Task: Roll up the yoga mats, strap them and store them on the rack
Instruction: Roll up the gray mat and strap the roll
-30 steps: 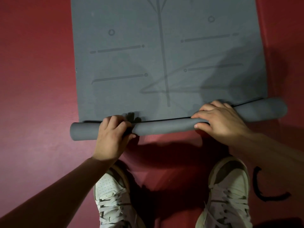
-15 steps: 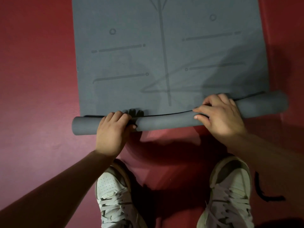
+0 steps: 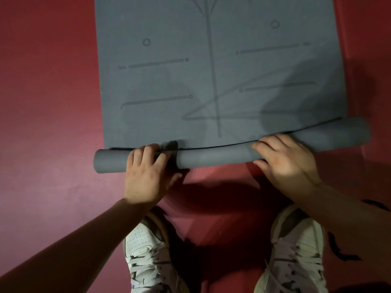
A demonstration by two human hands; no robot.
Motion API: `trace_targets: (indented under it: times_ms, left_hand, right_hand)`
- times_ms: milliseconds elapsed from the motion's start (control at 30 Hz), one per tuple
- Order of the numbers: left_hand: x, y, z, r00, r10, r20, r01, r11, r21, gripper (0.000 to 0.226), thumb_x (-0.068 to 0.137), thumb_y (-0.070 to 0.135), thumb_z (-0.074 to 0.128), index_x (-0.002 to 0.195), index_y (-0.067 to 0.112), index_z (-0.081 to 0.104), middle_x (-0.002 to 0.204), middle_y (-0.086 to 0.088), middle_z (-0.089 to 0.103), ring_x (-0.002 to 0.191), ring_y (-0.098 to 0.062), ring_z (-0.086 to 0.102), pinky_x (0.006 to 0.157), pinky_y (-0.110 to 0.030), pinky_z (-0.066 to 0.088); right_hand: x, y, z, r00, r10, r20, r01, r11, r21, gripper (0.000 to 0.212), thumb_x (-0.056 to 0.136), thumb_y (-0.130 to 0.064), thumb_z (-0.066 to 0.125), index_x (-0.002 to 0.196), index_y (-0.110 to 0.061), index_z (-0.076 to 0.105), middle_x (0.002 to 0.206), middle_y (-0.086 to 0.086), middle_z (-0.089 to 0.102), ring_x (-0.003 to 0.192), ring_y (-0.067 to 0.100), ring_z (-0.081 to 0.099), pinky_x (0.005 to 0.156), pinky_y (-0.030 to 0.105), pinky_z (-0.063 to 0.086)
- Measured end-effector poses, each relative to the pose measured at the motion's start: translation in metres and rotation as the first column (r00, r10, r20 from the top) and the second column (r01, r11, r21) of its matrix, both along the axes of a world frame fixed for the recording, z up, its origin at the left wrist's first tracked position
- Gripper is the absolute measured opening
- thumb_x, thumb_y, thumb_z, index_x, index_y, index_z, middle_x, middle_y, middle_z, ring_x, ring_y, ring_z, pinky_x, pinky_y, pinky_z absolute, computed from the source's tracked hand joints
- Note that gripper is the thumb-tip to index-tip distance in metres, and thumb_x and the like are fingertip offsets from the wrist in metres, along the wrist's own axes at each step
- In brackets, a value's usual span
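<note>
Already the roll (image 3: 215,157) of the yoga mat (image 3: 211,81) lies slightly farther from the shoes (image 3: 148,250) on the red floor (image 3: 42,123), right end leading. The left hand (image 3: 148,174) and right hand (image 3: 285,161) both curl round it, and most of the mat remains flat.

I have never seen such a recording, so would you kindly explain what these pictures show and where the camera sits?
There is no machine: a person wears one camera on the head, looking down at their own hands. A grey yoga mat lies flat on the red floor; its near end is wound into a roll. The left hand and right hand each curl their fingers over that roll. Below are the person's white shoes. A black strap-like piece lies beside the right one.
</note>
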State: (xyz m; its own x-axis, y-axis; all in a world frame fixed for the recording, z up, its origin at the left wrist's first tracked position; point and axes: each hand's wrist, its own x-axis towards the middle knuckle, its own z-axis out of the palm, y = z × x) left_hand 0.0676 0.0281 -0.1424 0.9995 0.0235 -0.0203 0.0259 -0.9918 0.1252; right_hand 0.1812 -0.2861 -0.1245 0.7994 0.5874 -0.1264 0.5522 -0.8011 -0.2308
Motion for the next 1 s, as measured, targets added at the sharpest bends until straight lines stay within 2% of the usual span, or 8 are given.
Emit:
trace_targets:
  times_ms: [100,200,400,567,667,733,867,1000]
  left_hand:
    - [0.000,0.002,-0.001,0.999,-0.008,-0.040,0.009,1.000,0.026,0.056,0.072,0.039,0.079,0.119,0.011,0.065,0.109,-0.013,0.057,0.096,-0.036,0.049,0.086,-0.049,0.042]
    - [0.004,0.003,0.001,1.000,-0.018,0.000,0.018,1.000,-0.002,0.051,0.079,0.037,0.064,0.122,0.010,0.064,0.102,-0.010,0.058,0.093,-0.032,0.048,0.081,-0.046,0.044]
    - [0.005,0.005,0.001,1.000,-0.015,0.023,0.016,1.000,-0.026,0.038,0.080,0.034,0.059,0.108,0.009,0.067,0.095,-0.008,0.060,0.088,-0.032,0.051,0.075,-0.044,0.045]
    - [0.008,0.006,-0.001,1.000,-0.017,-0.012,0.017,1.000,-0.004,0.043,0.084,0.034,0.055,0.118,0.010,0.066,0.105,-0.010,0.062,0.100,-0.034,0.054,0.095,-0.048,0.044]
    - [0.005,0.004,-0.004,1.000,0.019,-0.025,-0.018,0.999,0.037,0.045,0.085,0.034,0.058,0.125,0.015,0.064,0.121,-0.011,0.061,0.117,-0.035,0.052,0.110,-0.054,0.033]
    - [0.002,0.003,-0.005,0.999,0.035,-0.036,-0.034,0.998,0.050,0.050,0.082,0.037,0.066,0.128,0.017,0.063,0.128,-0.014,0.058,0.122,-0.038,0.048,0.113,-0.057,0.027]
    - [0.005,0.005,-0.006,0.998,0.021,-0.053,-0.017,0.998,0.067,0.060,0.072,0.033,0.081,0.126,0.013,0.064,0.118,-0.016,0.060,0.111,-0.038,0.053,0.107,-0.055,0.037]
    - [0.010,0.009,-0.006,1.000,-0.008,0.005,0.007,1.000,0.025,0.044,0.082,0.033,0.062,0.119,0.011,0.066,0.106,-0.012,0.063,0.104,-0.034,0.054,0.099,-0.051,0.045]
  right_hand:
    - [-0.003,0.000,-0.004,1.000,-0.021,0.016,0.021,0.999,0.025,0.041,0.072,-0.025,0.079,0.110,-0.017,0.067,0.111,0.003,0.062,0.102,0.029,0.055,0.080,0.041,0.051]
    - [-0.006,0.002,-0.004,0.996,-0.030,0.081,0.031,0.999,-0.010,0.043,0.070,-0.028,0.077,0.111,-0.018,0.066,0.113,0.007,0.058,0.099,0.031,0.052,0.078,0.042,0.046]
    - [-0.002,0.003,-0.003,0.989,0.021,0.144,-0.010,0.997,-0.080,0.040,0.080,-0.037,0.061,0.116,-0.020,0.064,0.107,0.001,0.063,0.099,0.029,0.054,0.076,0.041,0.042]
    - [-0.001,0.006,-0.004,0.989,0.001,0.148,0.009,0.998,-0.068,0.043,0.081,-0.034,0.059,0.120,-0.017,0.064,0.113,0.003,0.064,0.106,0.029,0.053,0.082,0.041,0.041]
    - [0.001,0.007,-0.002,0.994,0.018,0.107,-0.008,0.995,-0.100,0.055,0.073,-0.041,0.074,0.121,-0.015,0.063,0.115,0.004,0.064,0.109,0.030,0.052,0.085,0.042,0.041]
    - [0.004,0.007,-0.002,0.995,0.034,0.096,-0.022,0.992,-0.125,0.063,0.064,-0.038,0.082,0.120,-0.015,0.063,0.114,0.005,0.063,0.109,0.031,0.053,0.083,0.041,0.042]
    - [0.009,0.011,-0.003,0.993,0.027,0.114,-0.012,0.992,-0.124,0.054,0.066,-0.032,0.082,0.115,-0.016,0.065,0.109,0.004,0.065,0.102,0.032,0.055,0.079,0.041,0.043]
    - [0.009,0.011,-0.005,0.992,0.028,0.121,-0.015,0.993,-0.113,0.052,0.068,-0.031,0.081,0.115,-0.015,0.066,0.108,0.004,0.065,0.100,0.032,0.055,0.078,0.041,0.043]
